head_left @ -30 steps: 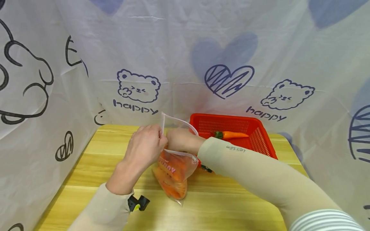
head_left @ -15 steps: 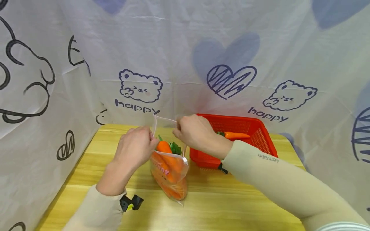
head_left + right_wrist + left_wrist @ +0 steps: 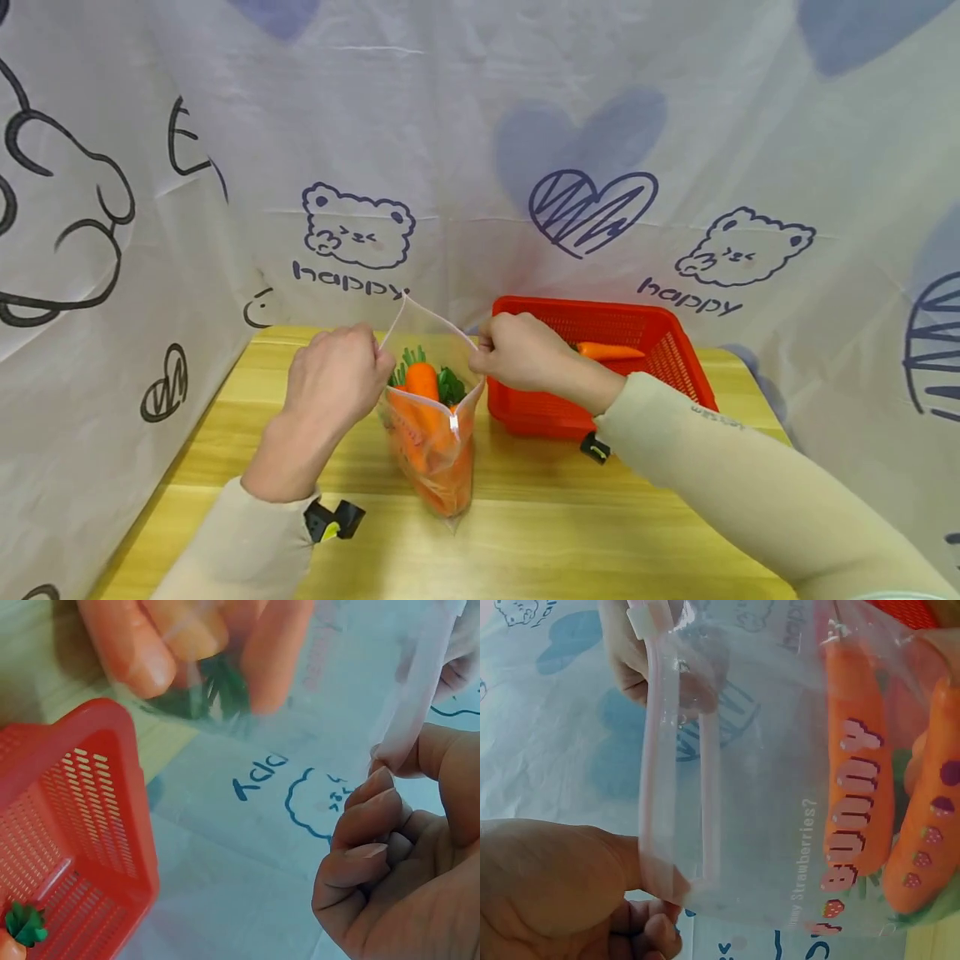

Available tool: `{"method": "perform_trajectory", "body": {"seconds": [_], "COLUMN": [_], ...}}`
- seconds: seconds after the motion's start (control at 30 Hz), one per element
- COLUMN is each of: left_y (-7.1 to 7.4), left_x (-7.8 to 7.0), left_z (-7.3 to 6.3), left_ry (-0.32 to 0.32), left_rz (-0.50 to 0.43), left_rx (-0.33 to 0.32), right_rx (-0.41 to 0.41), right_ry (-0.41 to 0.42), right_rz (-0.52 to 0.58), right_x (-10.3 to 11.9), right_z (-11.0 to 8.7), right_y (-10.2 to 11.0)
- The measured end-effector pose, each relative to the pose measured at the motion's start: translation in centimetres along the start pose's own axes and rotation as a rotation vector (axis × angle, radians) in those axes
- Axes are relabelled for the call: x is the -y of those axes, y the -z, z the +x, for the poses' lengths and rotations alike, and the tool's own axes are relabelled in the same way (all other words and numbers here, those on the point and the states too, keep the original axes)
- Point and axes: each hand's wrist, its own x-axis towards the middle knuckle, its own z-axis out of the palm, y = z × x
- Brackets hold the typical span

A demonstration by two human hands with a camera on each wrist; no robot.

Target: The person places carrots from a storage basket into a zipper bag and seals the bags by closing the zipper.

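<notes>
A clear zip bag (image 3: 442,454) with a pale pink rim stands upright on the table, its mouth spread wide. Several orange carrots (image 3: 422,382) with green tops fill it; the left wrist view shows pink lettering on its side. My left hand (image 3: 333,371) pinches the left end of the rim between thumb and fingers. At the opposite end, my right hand (image 3: 521,354) pinches the rim, as the right wrist view (image 3: 397,825) makes plain. A white slider (image 3: 453,422) sits on the near edge of the mouth.
Behind my right hand stands a red plastic basket (image 3: 675,367) with perforated walls. One carrot (image 3: 611,352) lies in it. The wooden table (image 3: 555,533) runs back to a white printed cloth (image 3: 465,167) hanging around it.
My right hand has come up out of the bag, moved right and taken hold of its rim. My left hand has shifted slightly left. The bag's mouth is wider now.
</notes>
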Motion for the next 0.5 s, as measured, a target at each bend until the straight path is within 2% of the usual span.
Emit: {"method": "perform_trajectory", "body": {"seconds": [0.17, 0.33, 0.5], "left_y": [0.1, 0.1, -0.1], "left_x": [0.0, -0.1, -0.1], "left_z": [0.0, 0.0, -0.1], "left_ry": [-0.005, -0.024, -0.054], "left_rz": [0.002, 0.000, -0.007], "left_rx": [0.043, 0.066, 0.062], "right_rx": [-0.011, -0.006, -0.053], "right_ry": [-0.009, -0.001, 0.012], "right_rz": [0.020, 0.107, 0.207], "right_x": [-0.2, -0.5, -2.7], "right_z": [0.0, 0.0, -0.3], "right_y": [0.0, -0.3, -0.2]}}
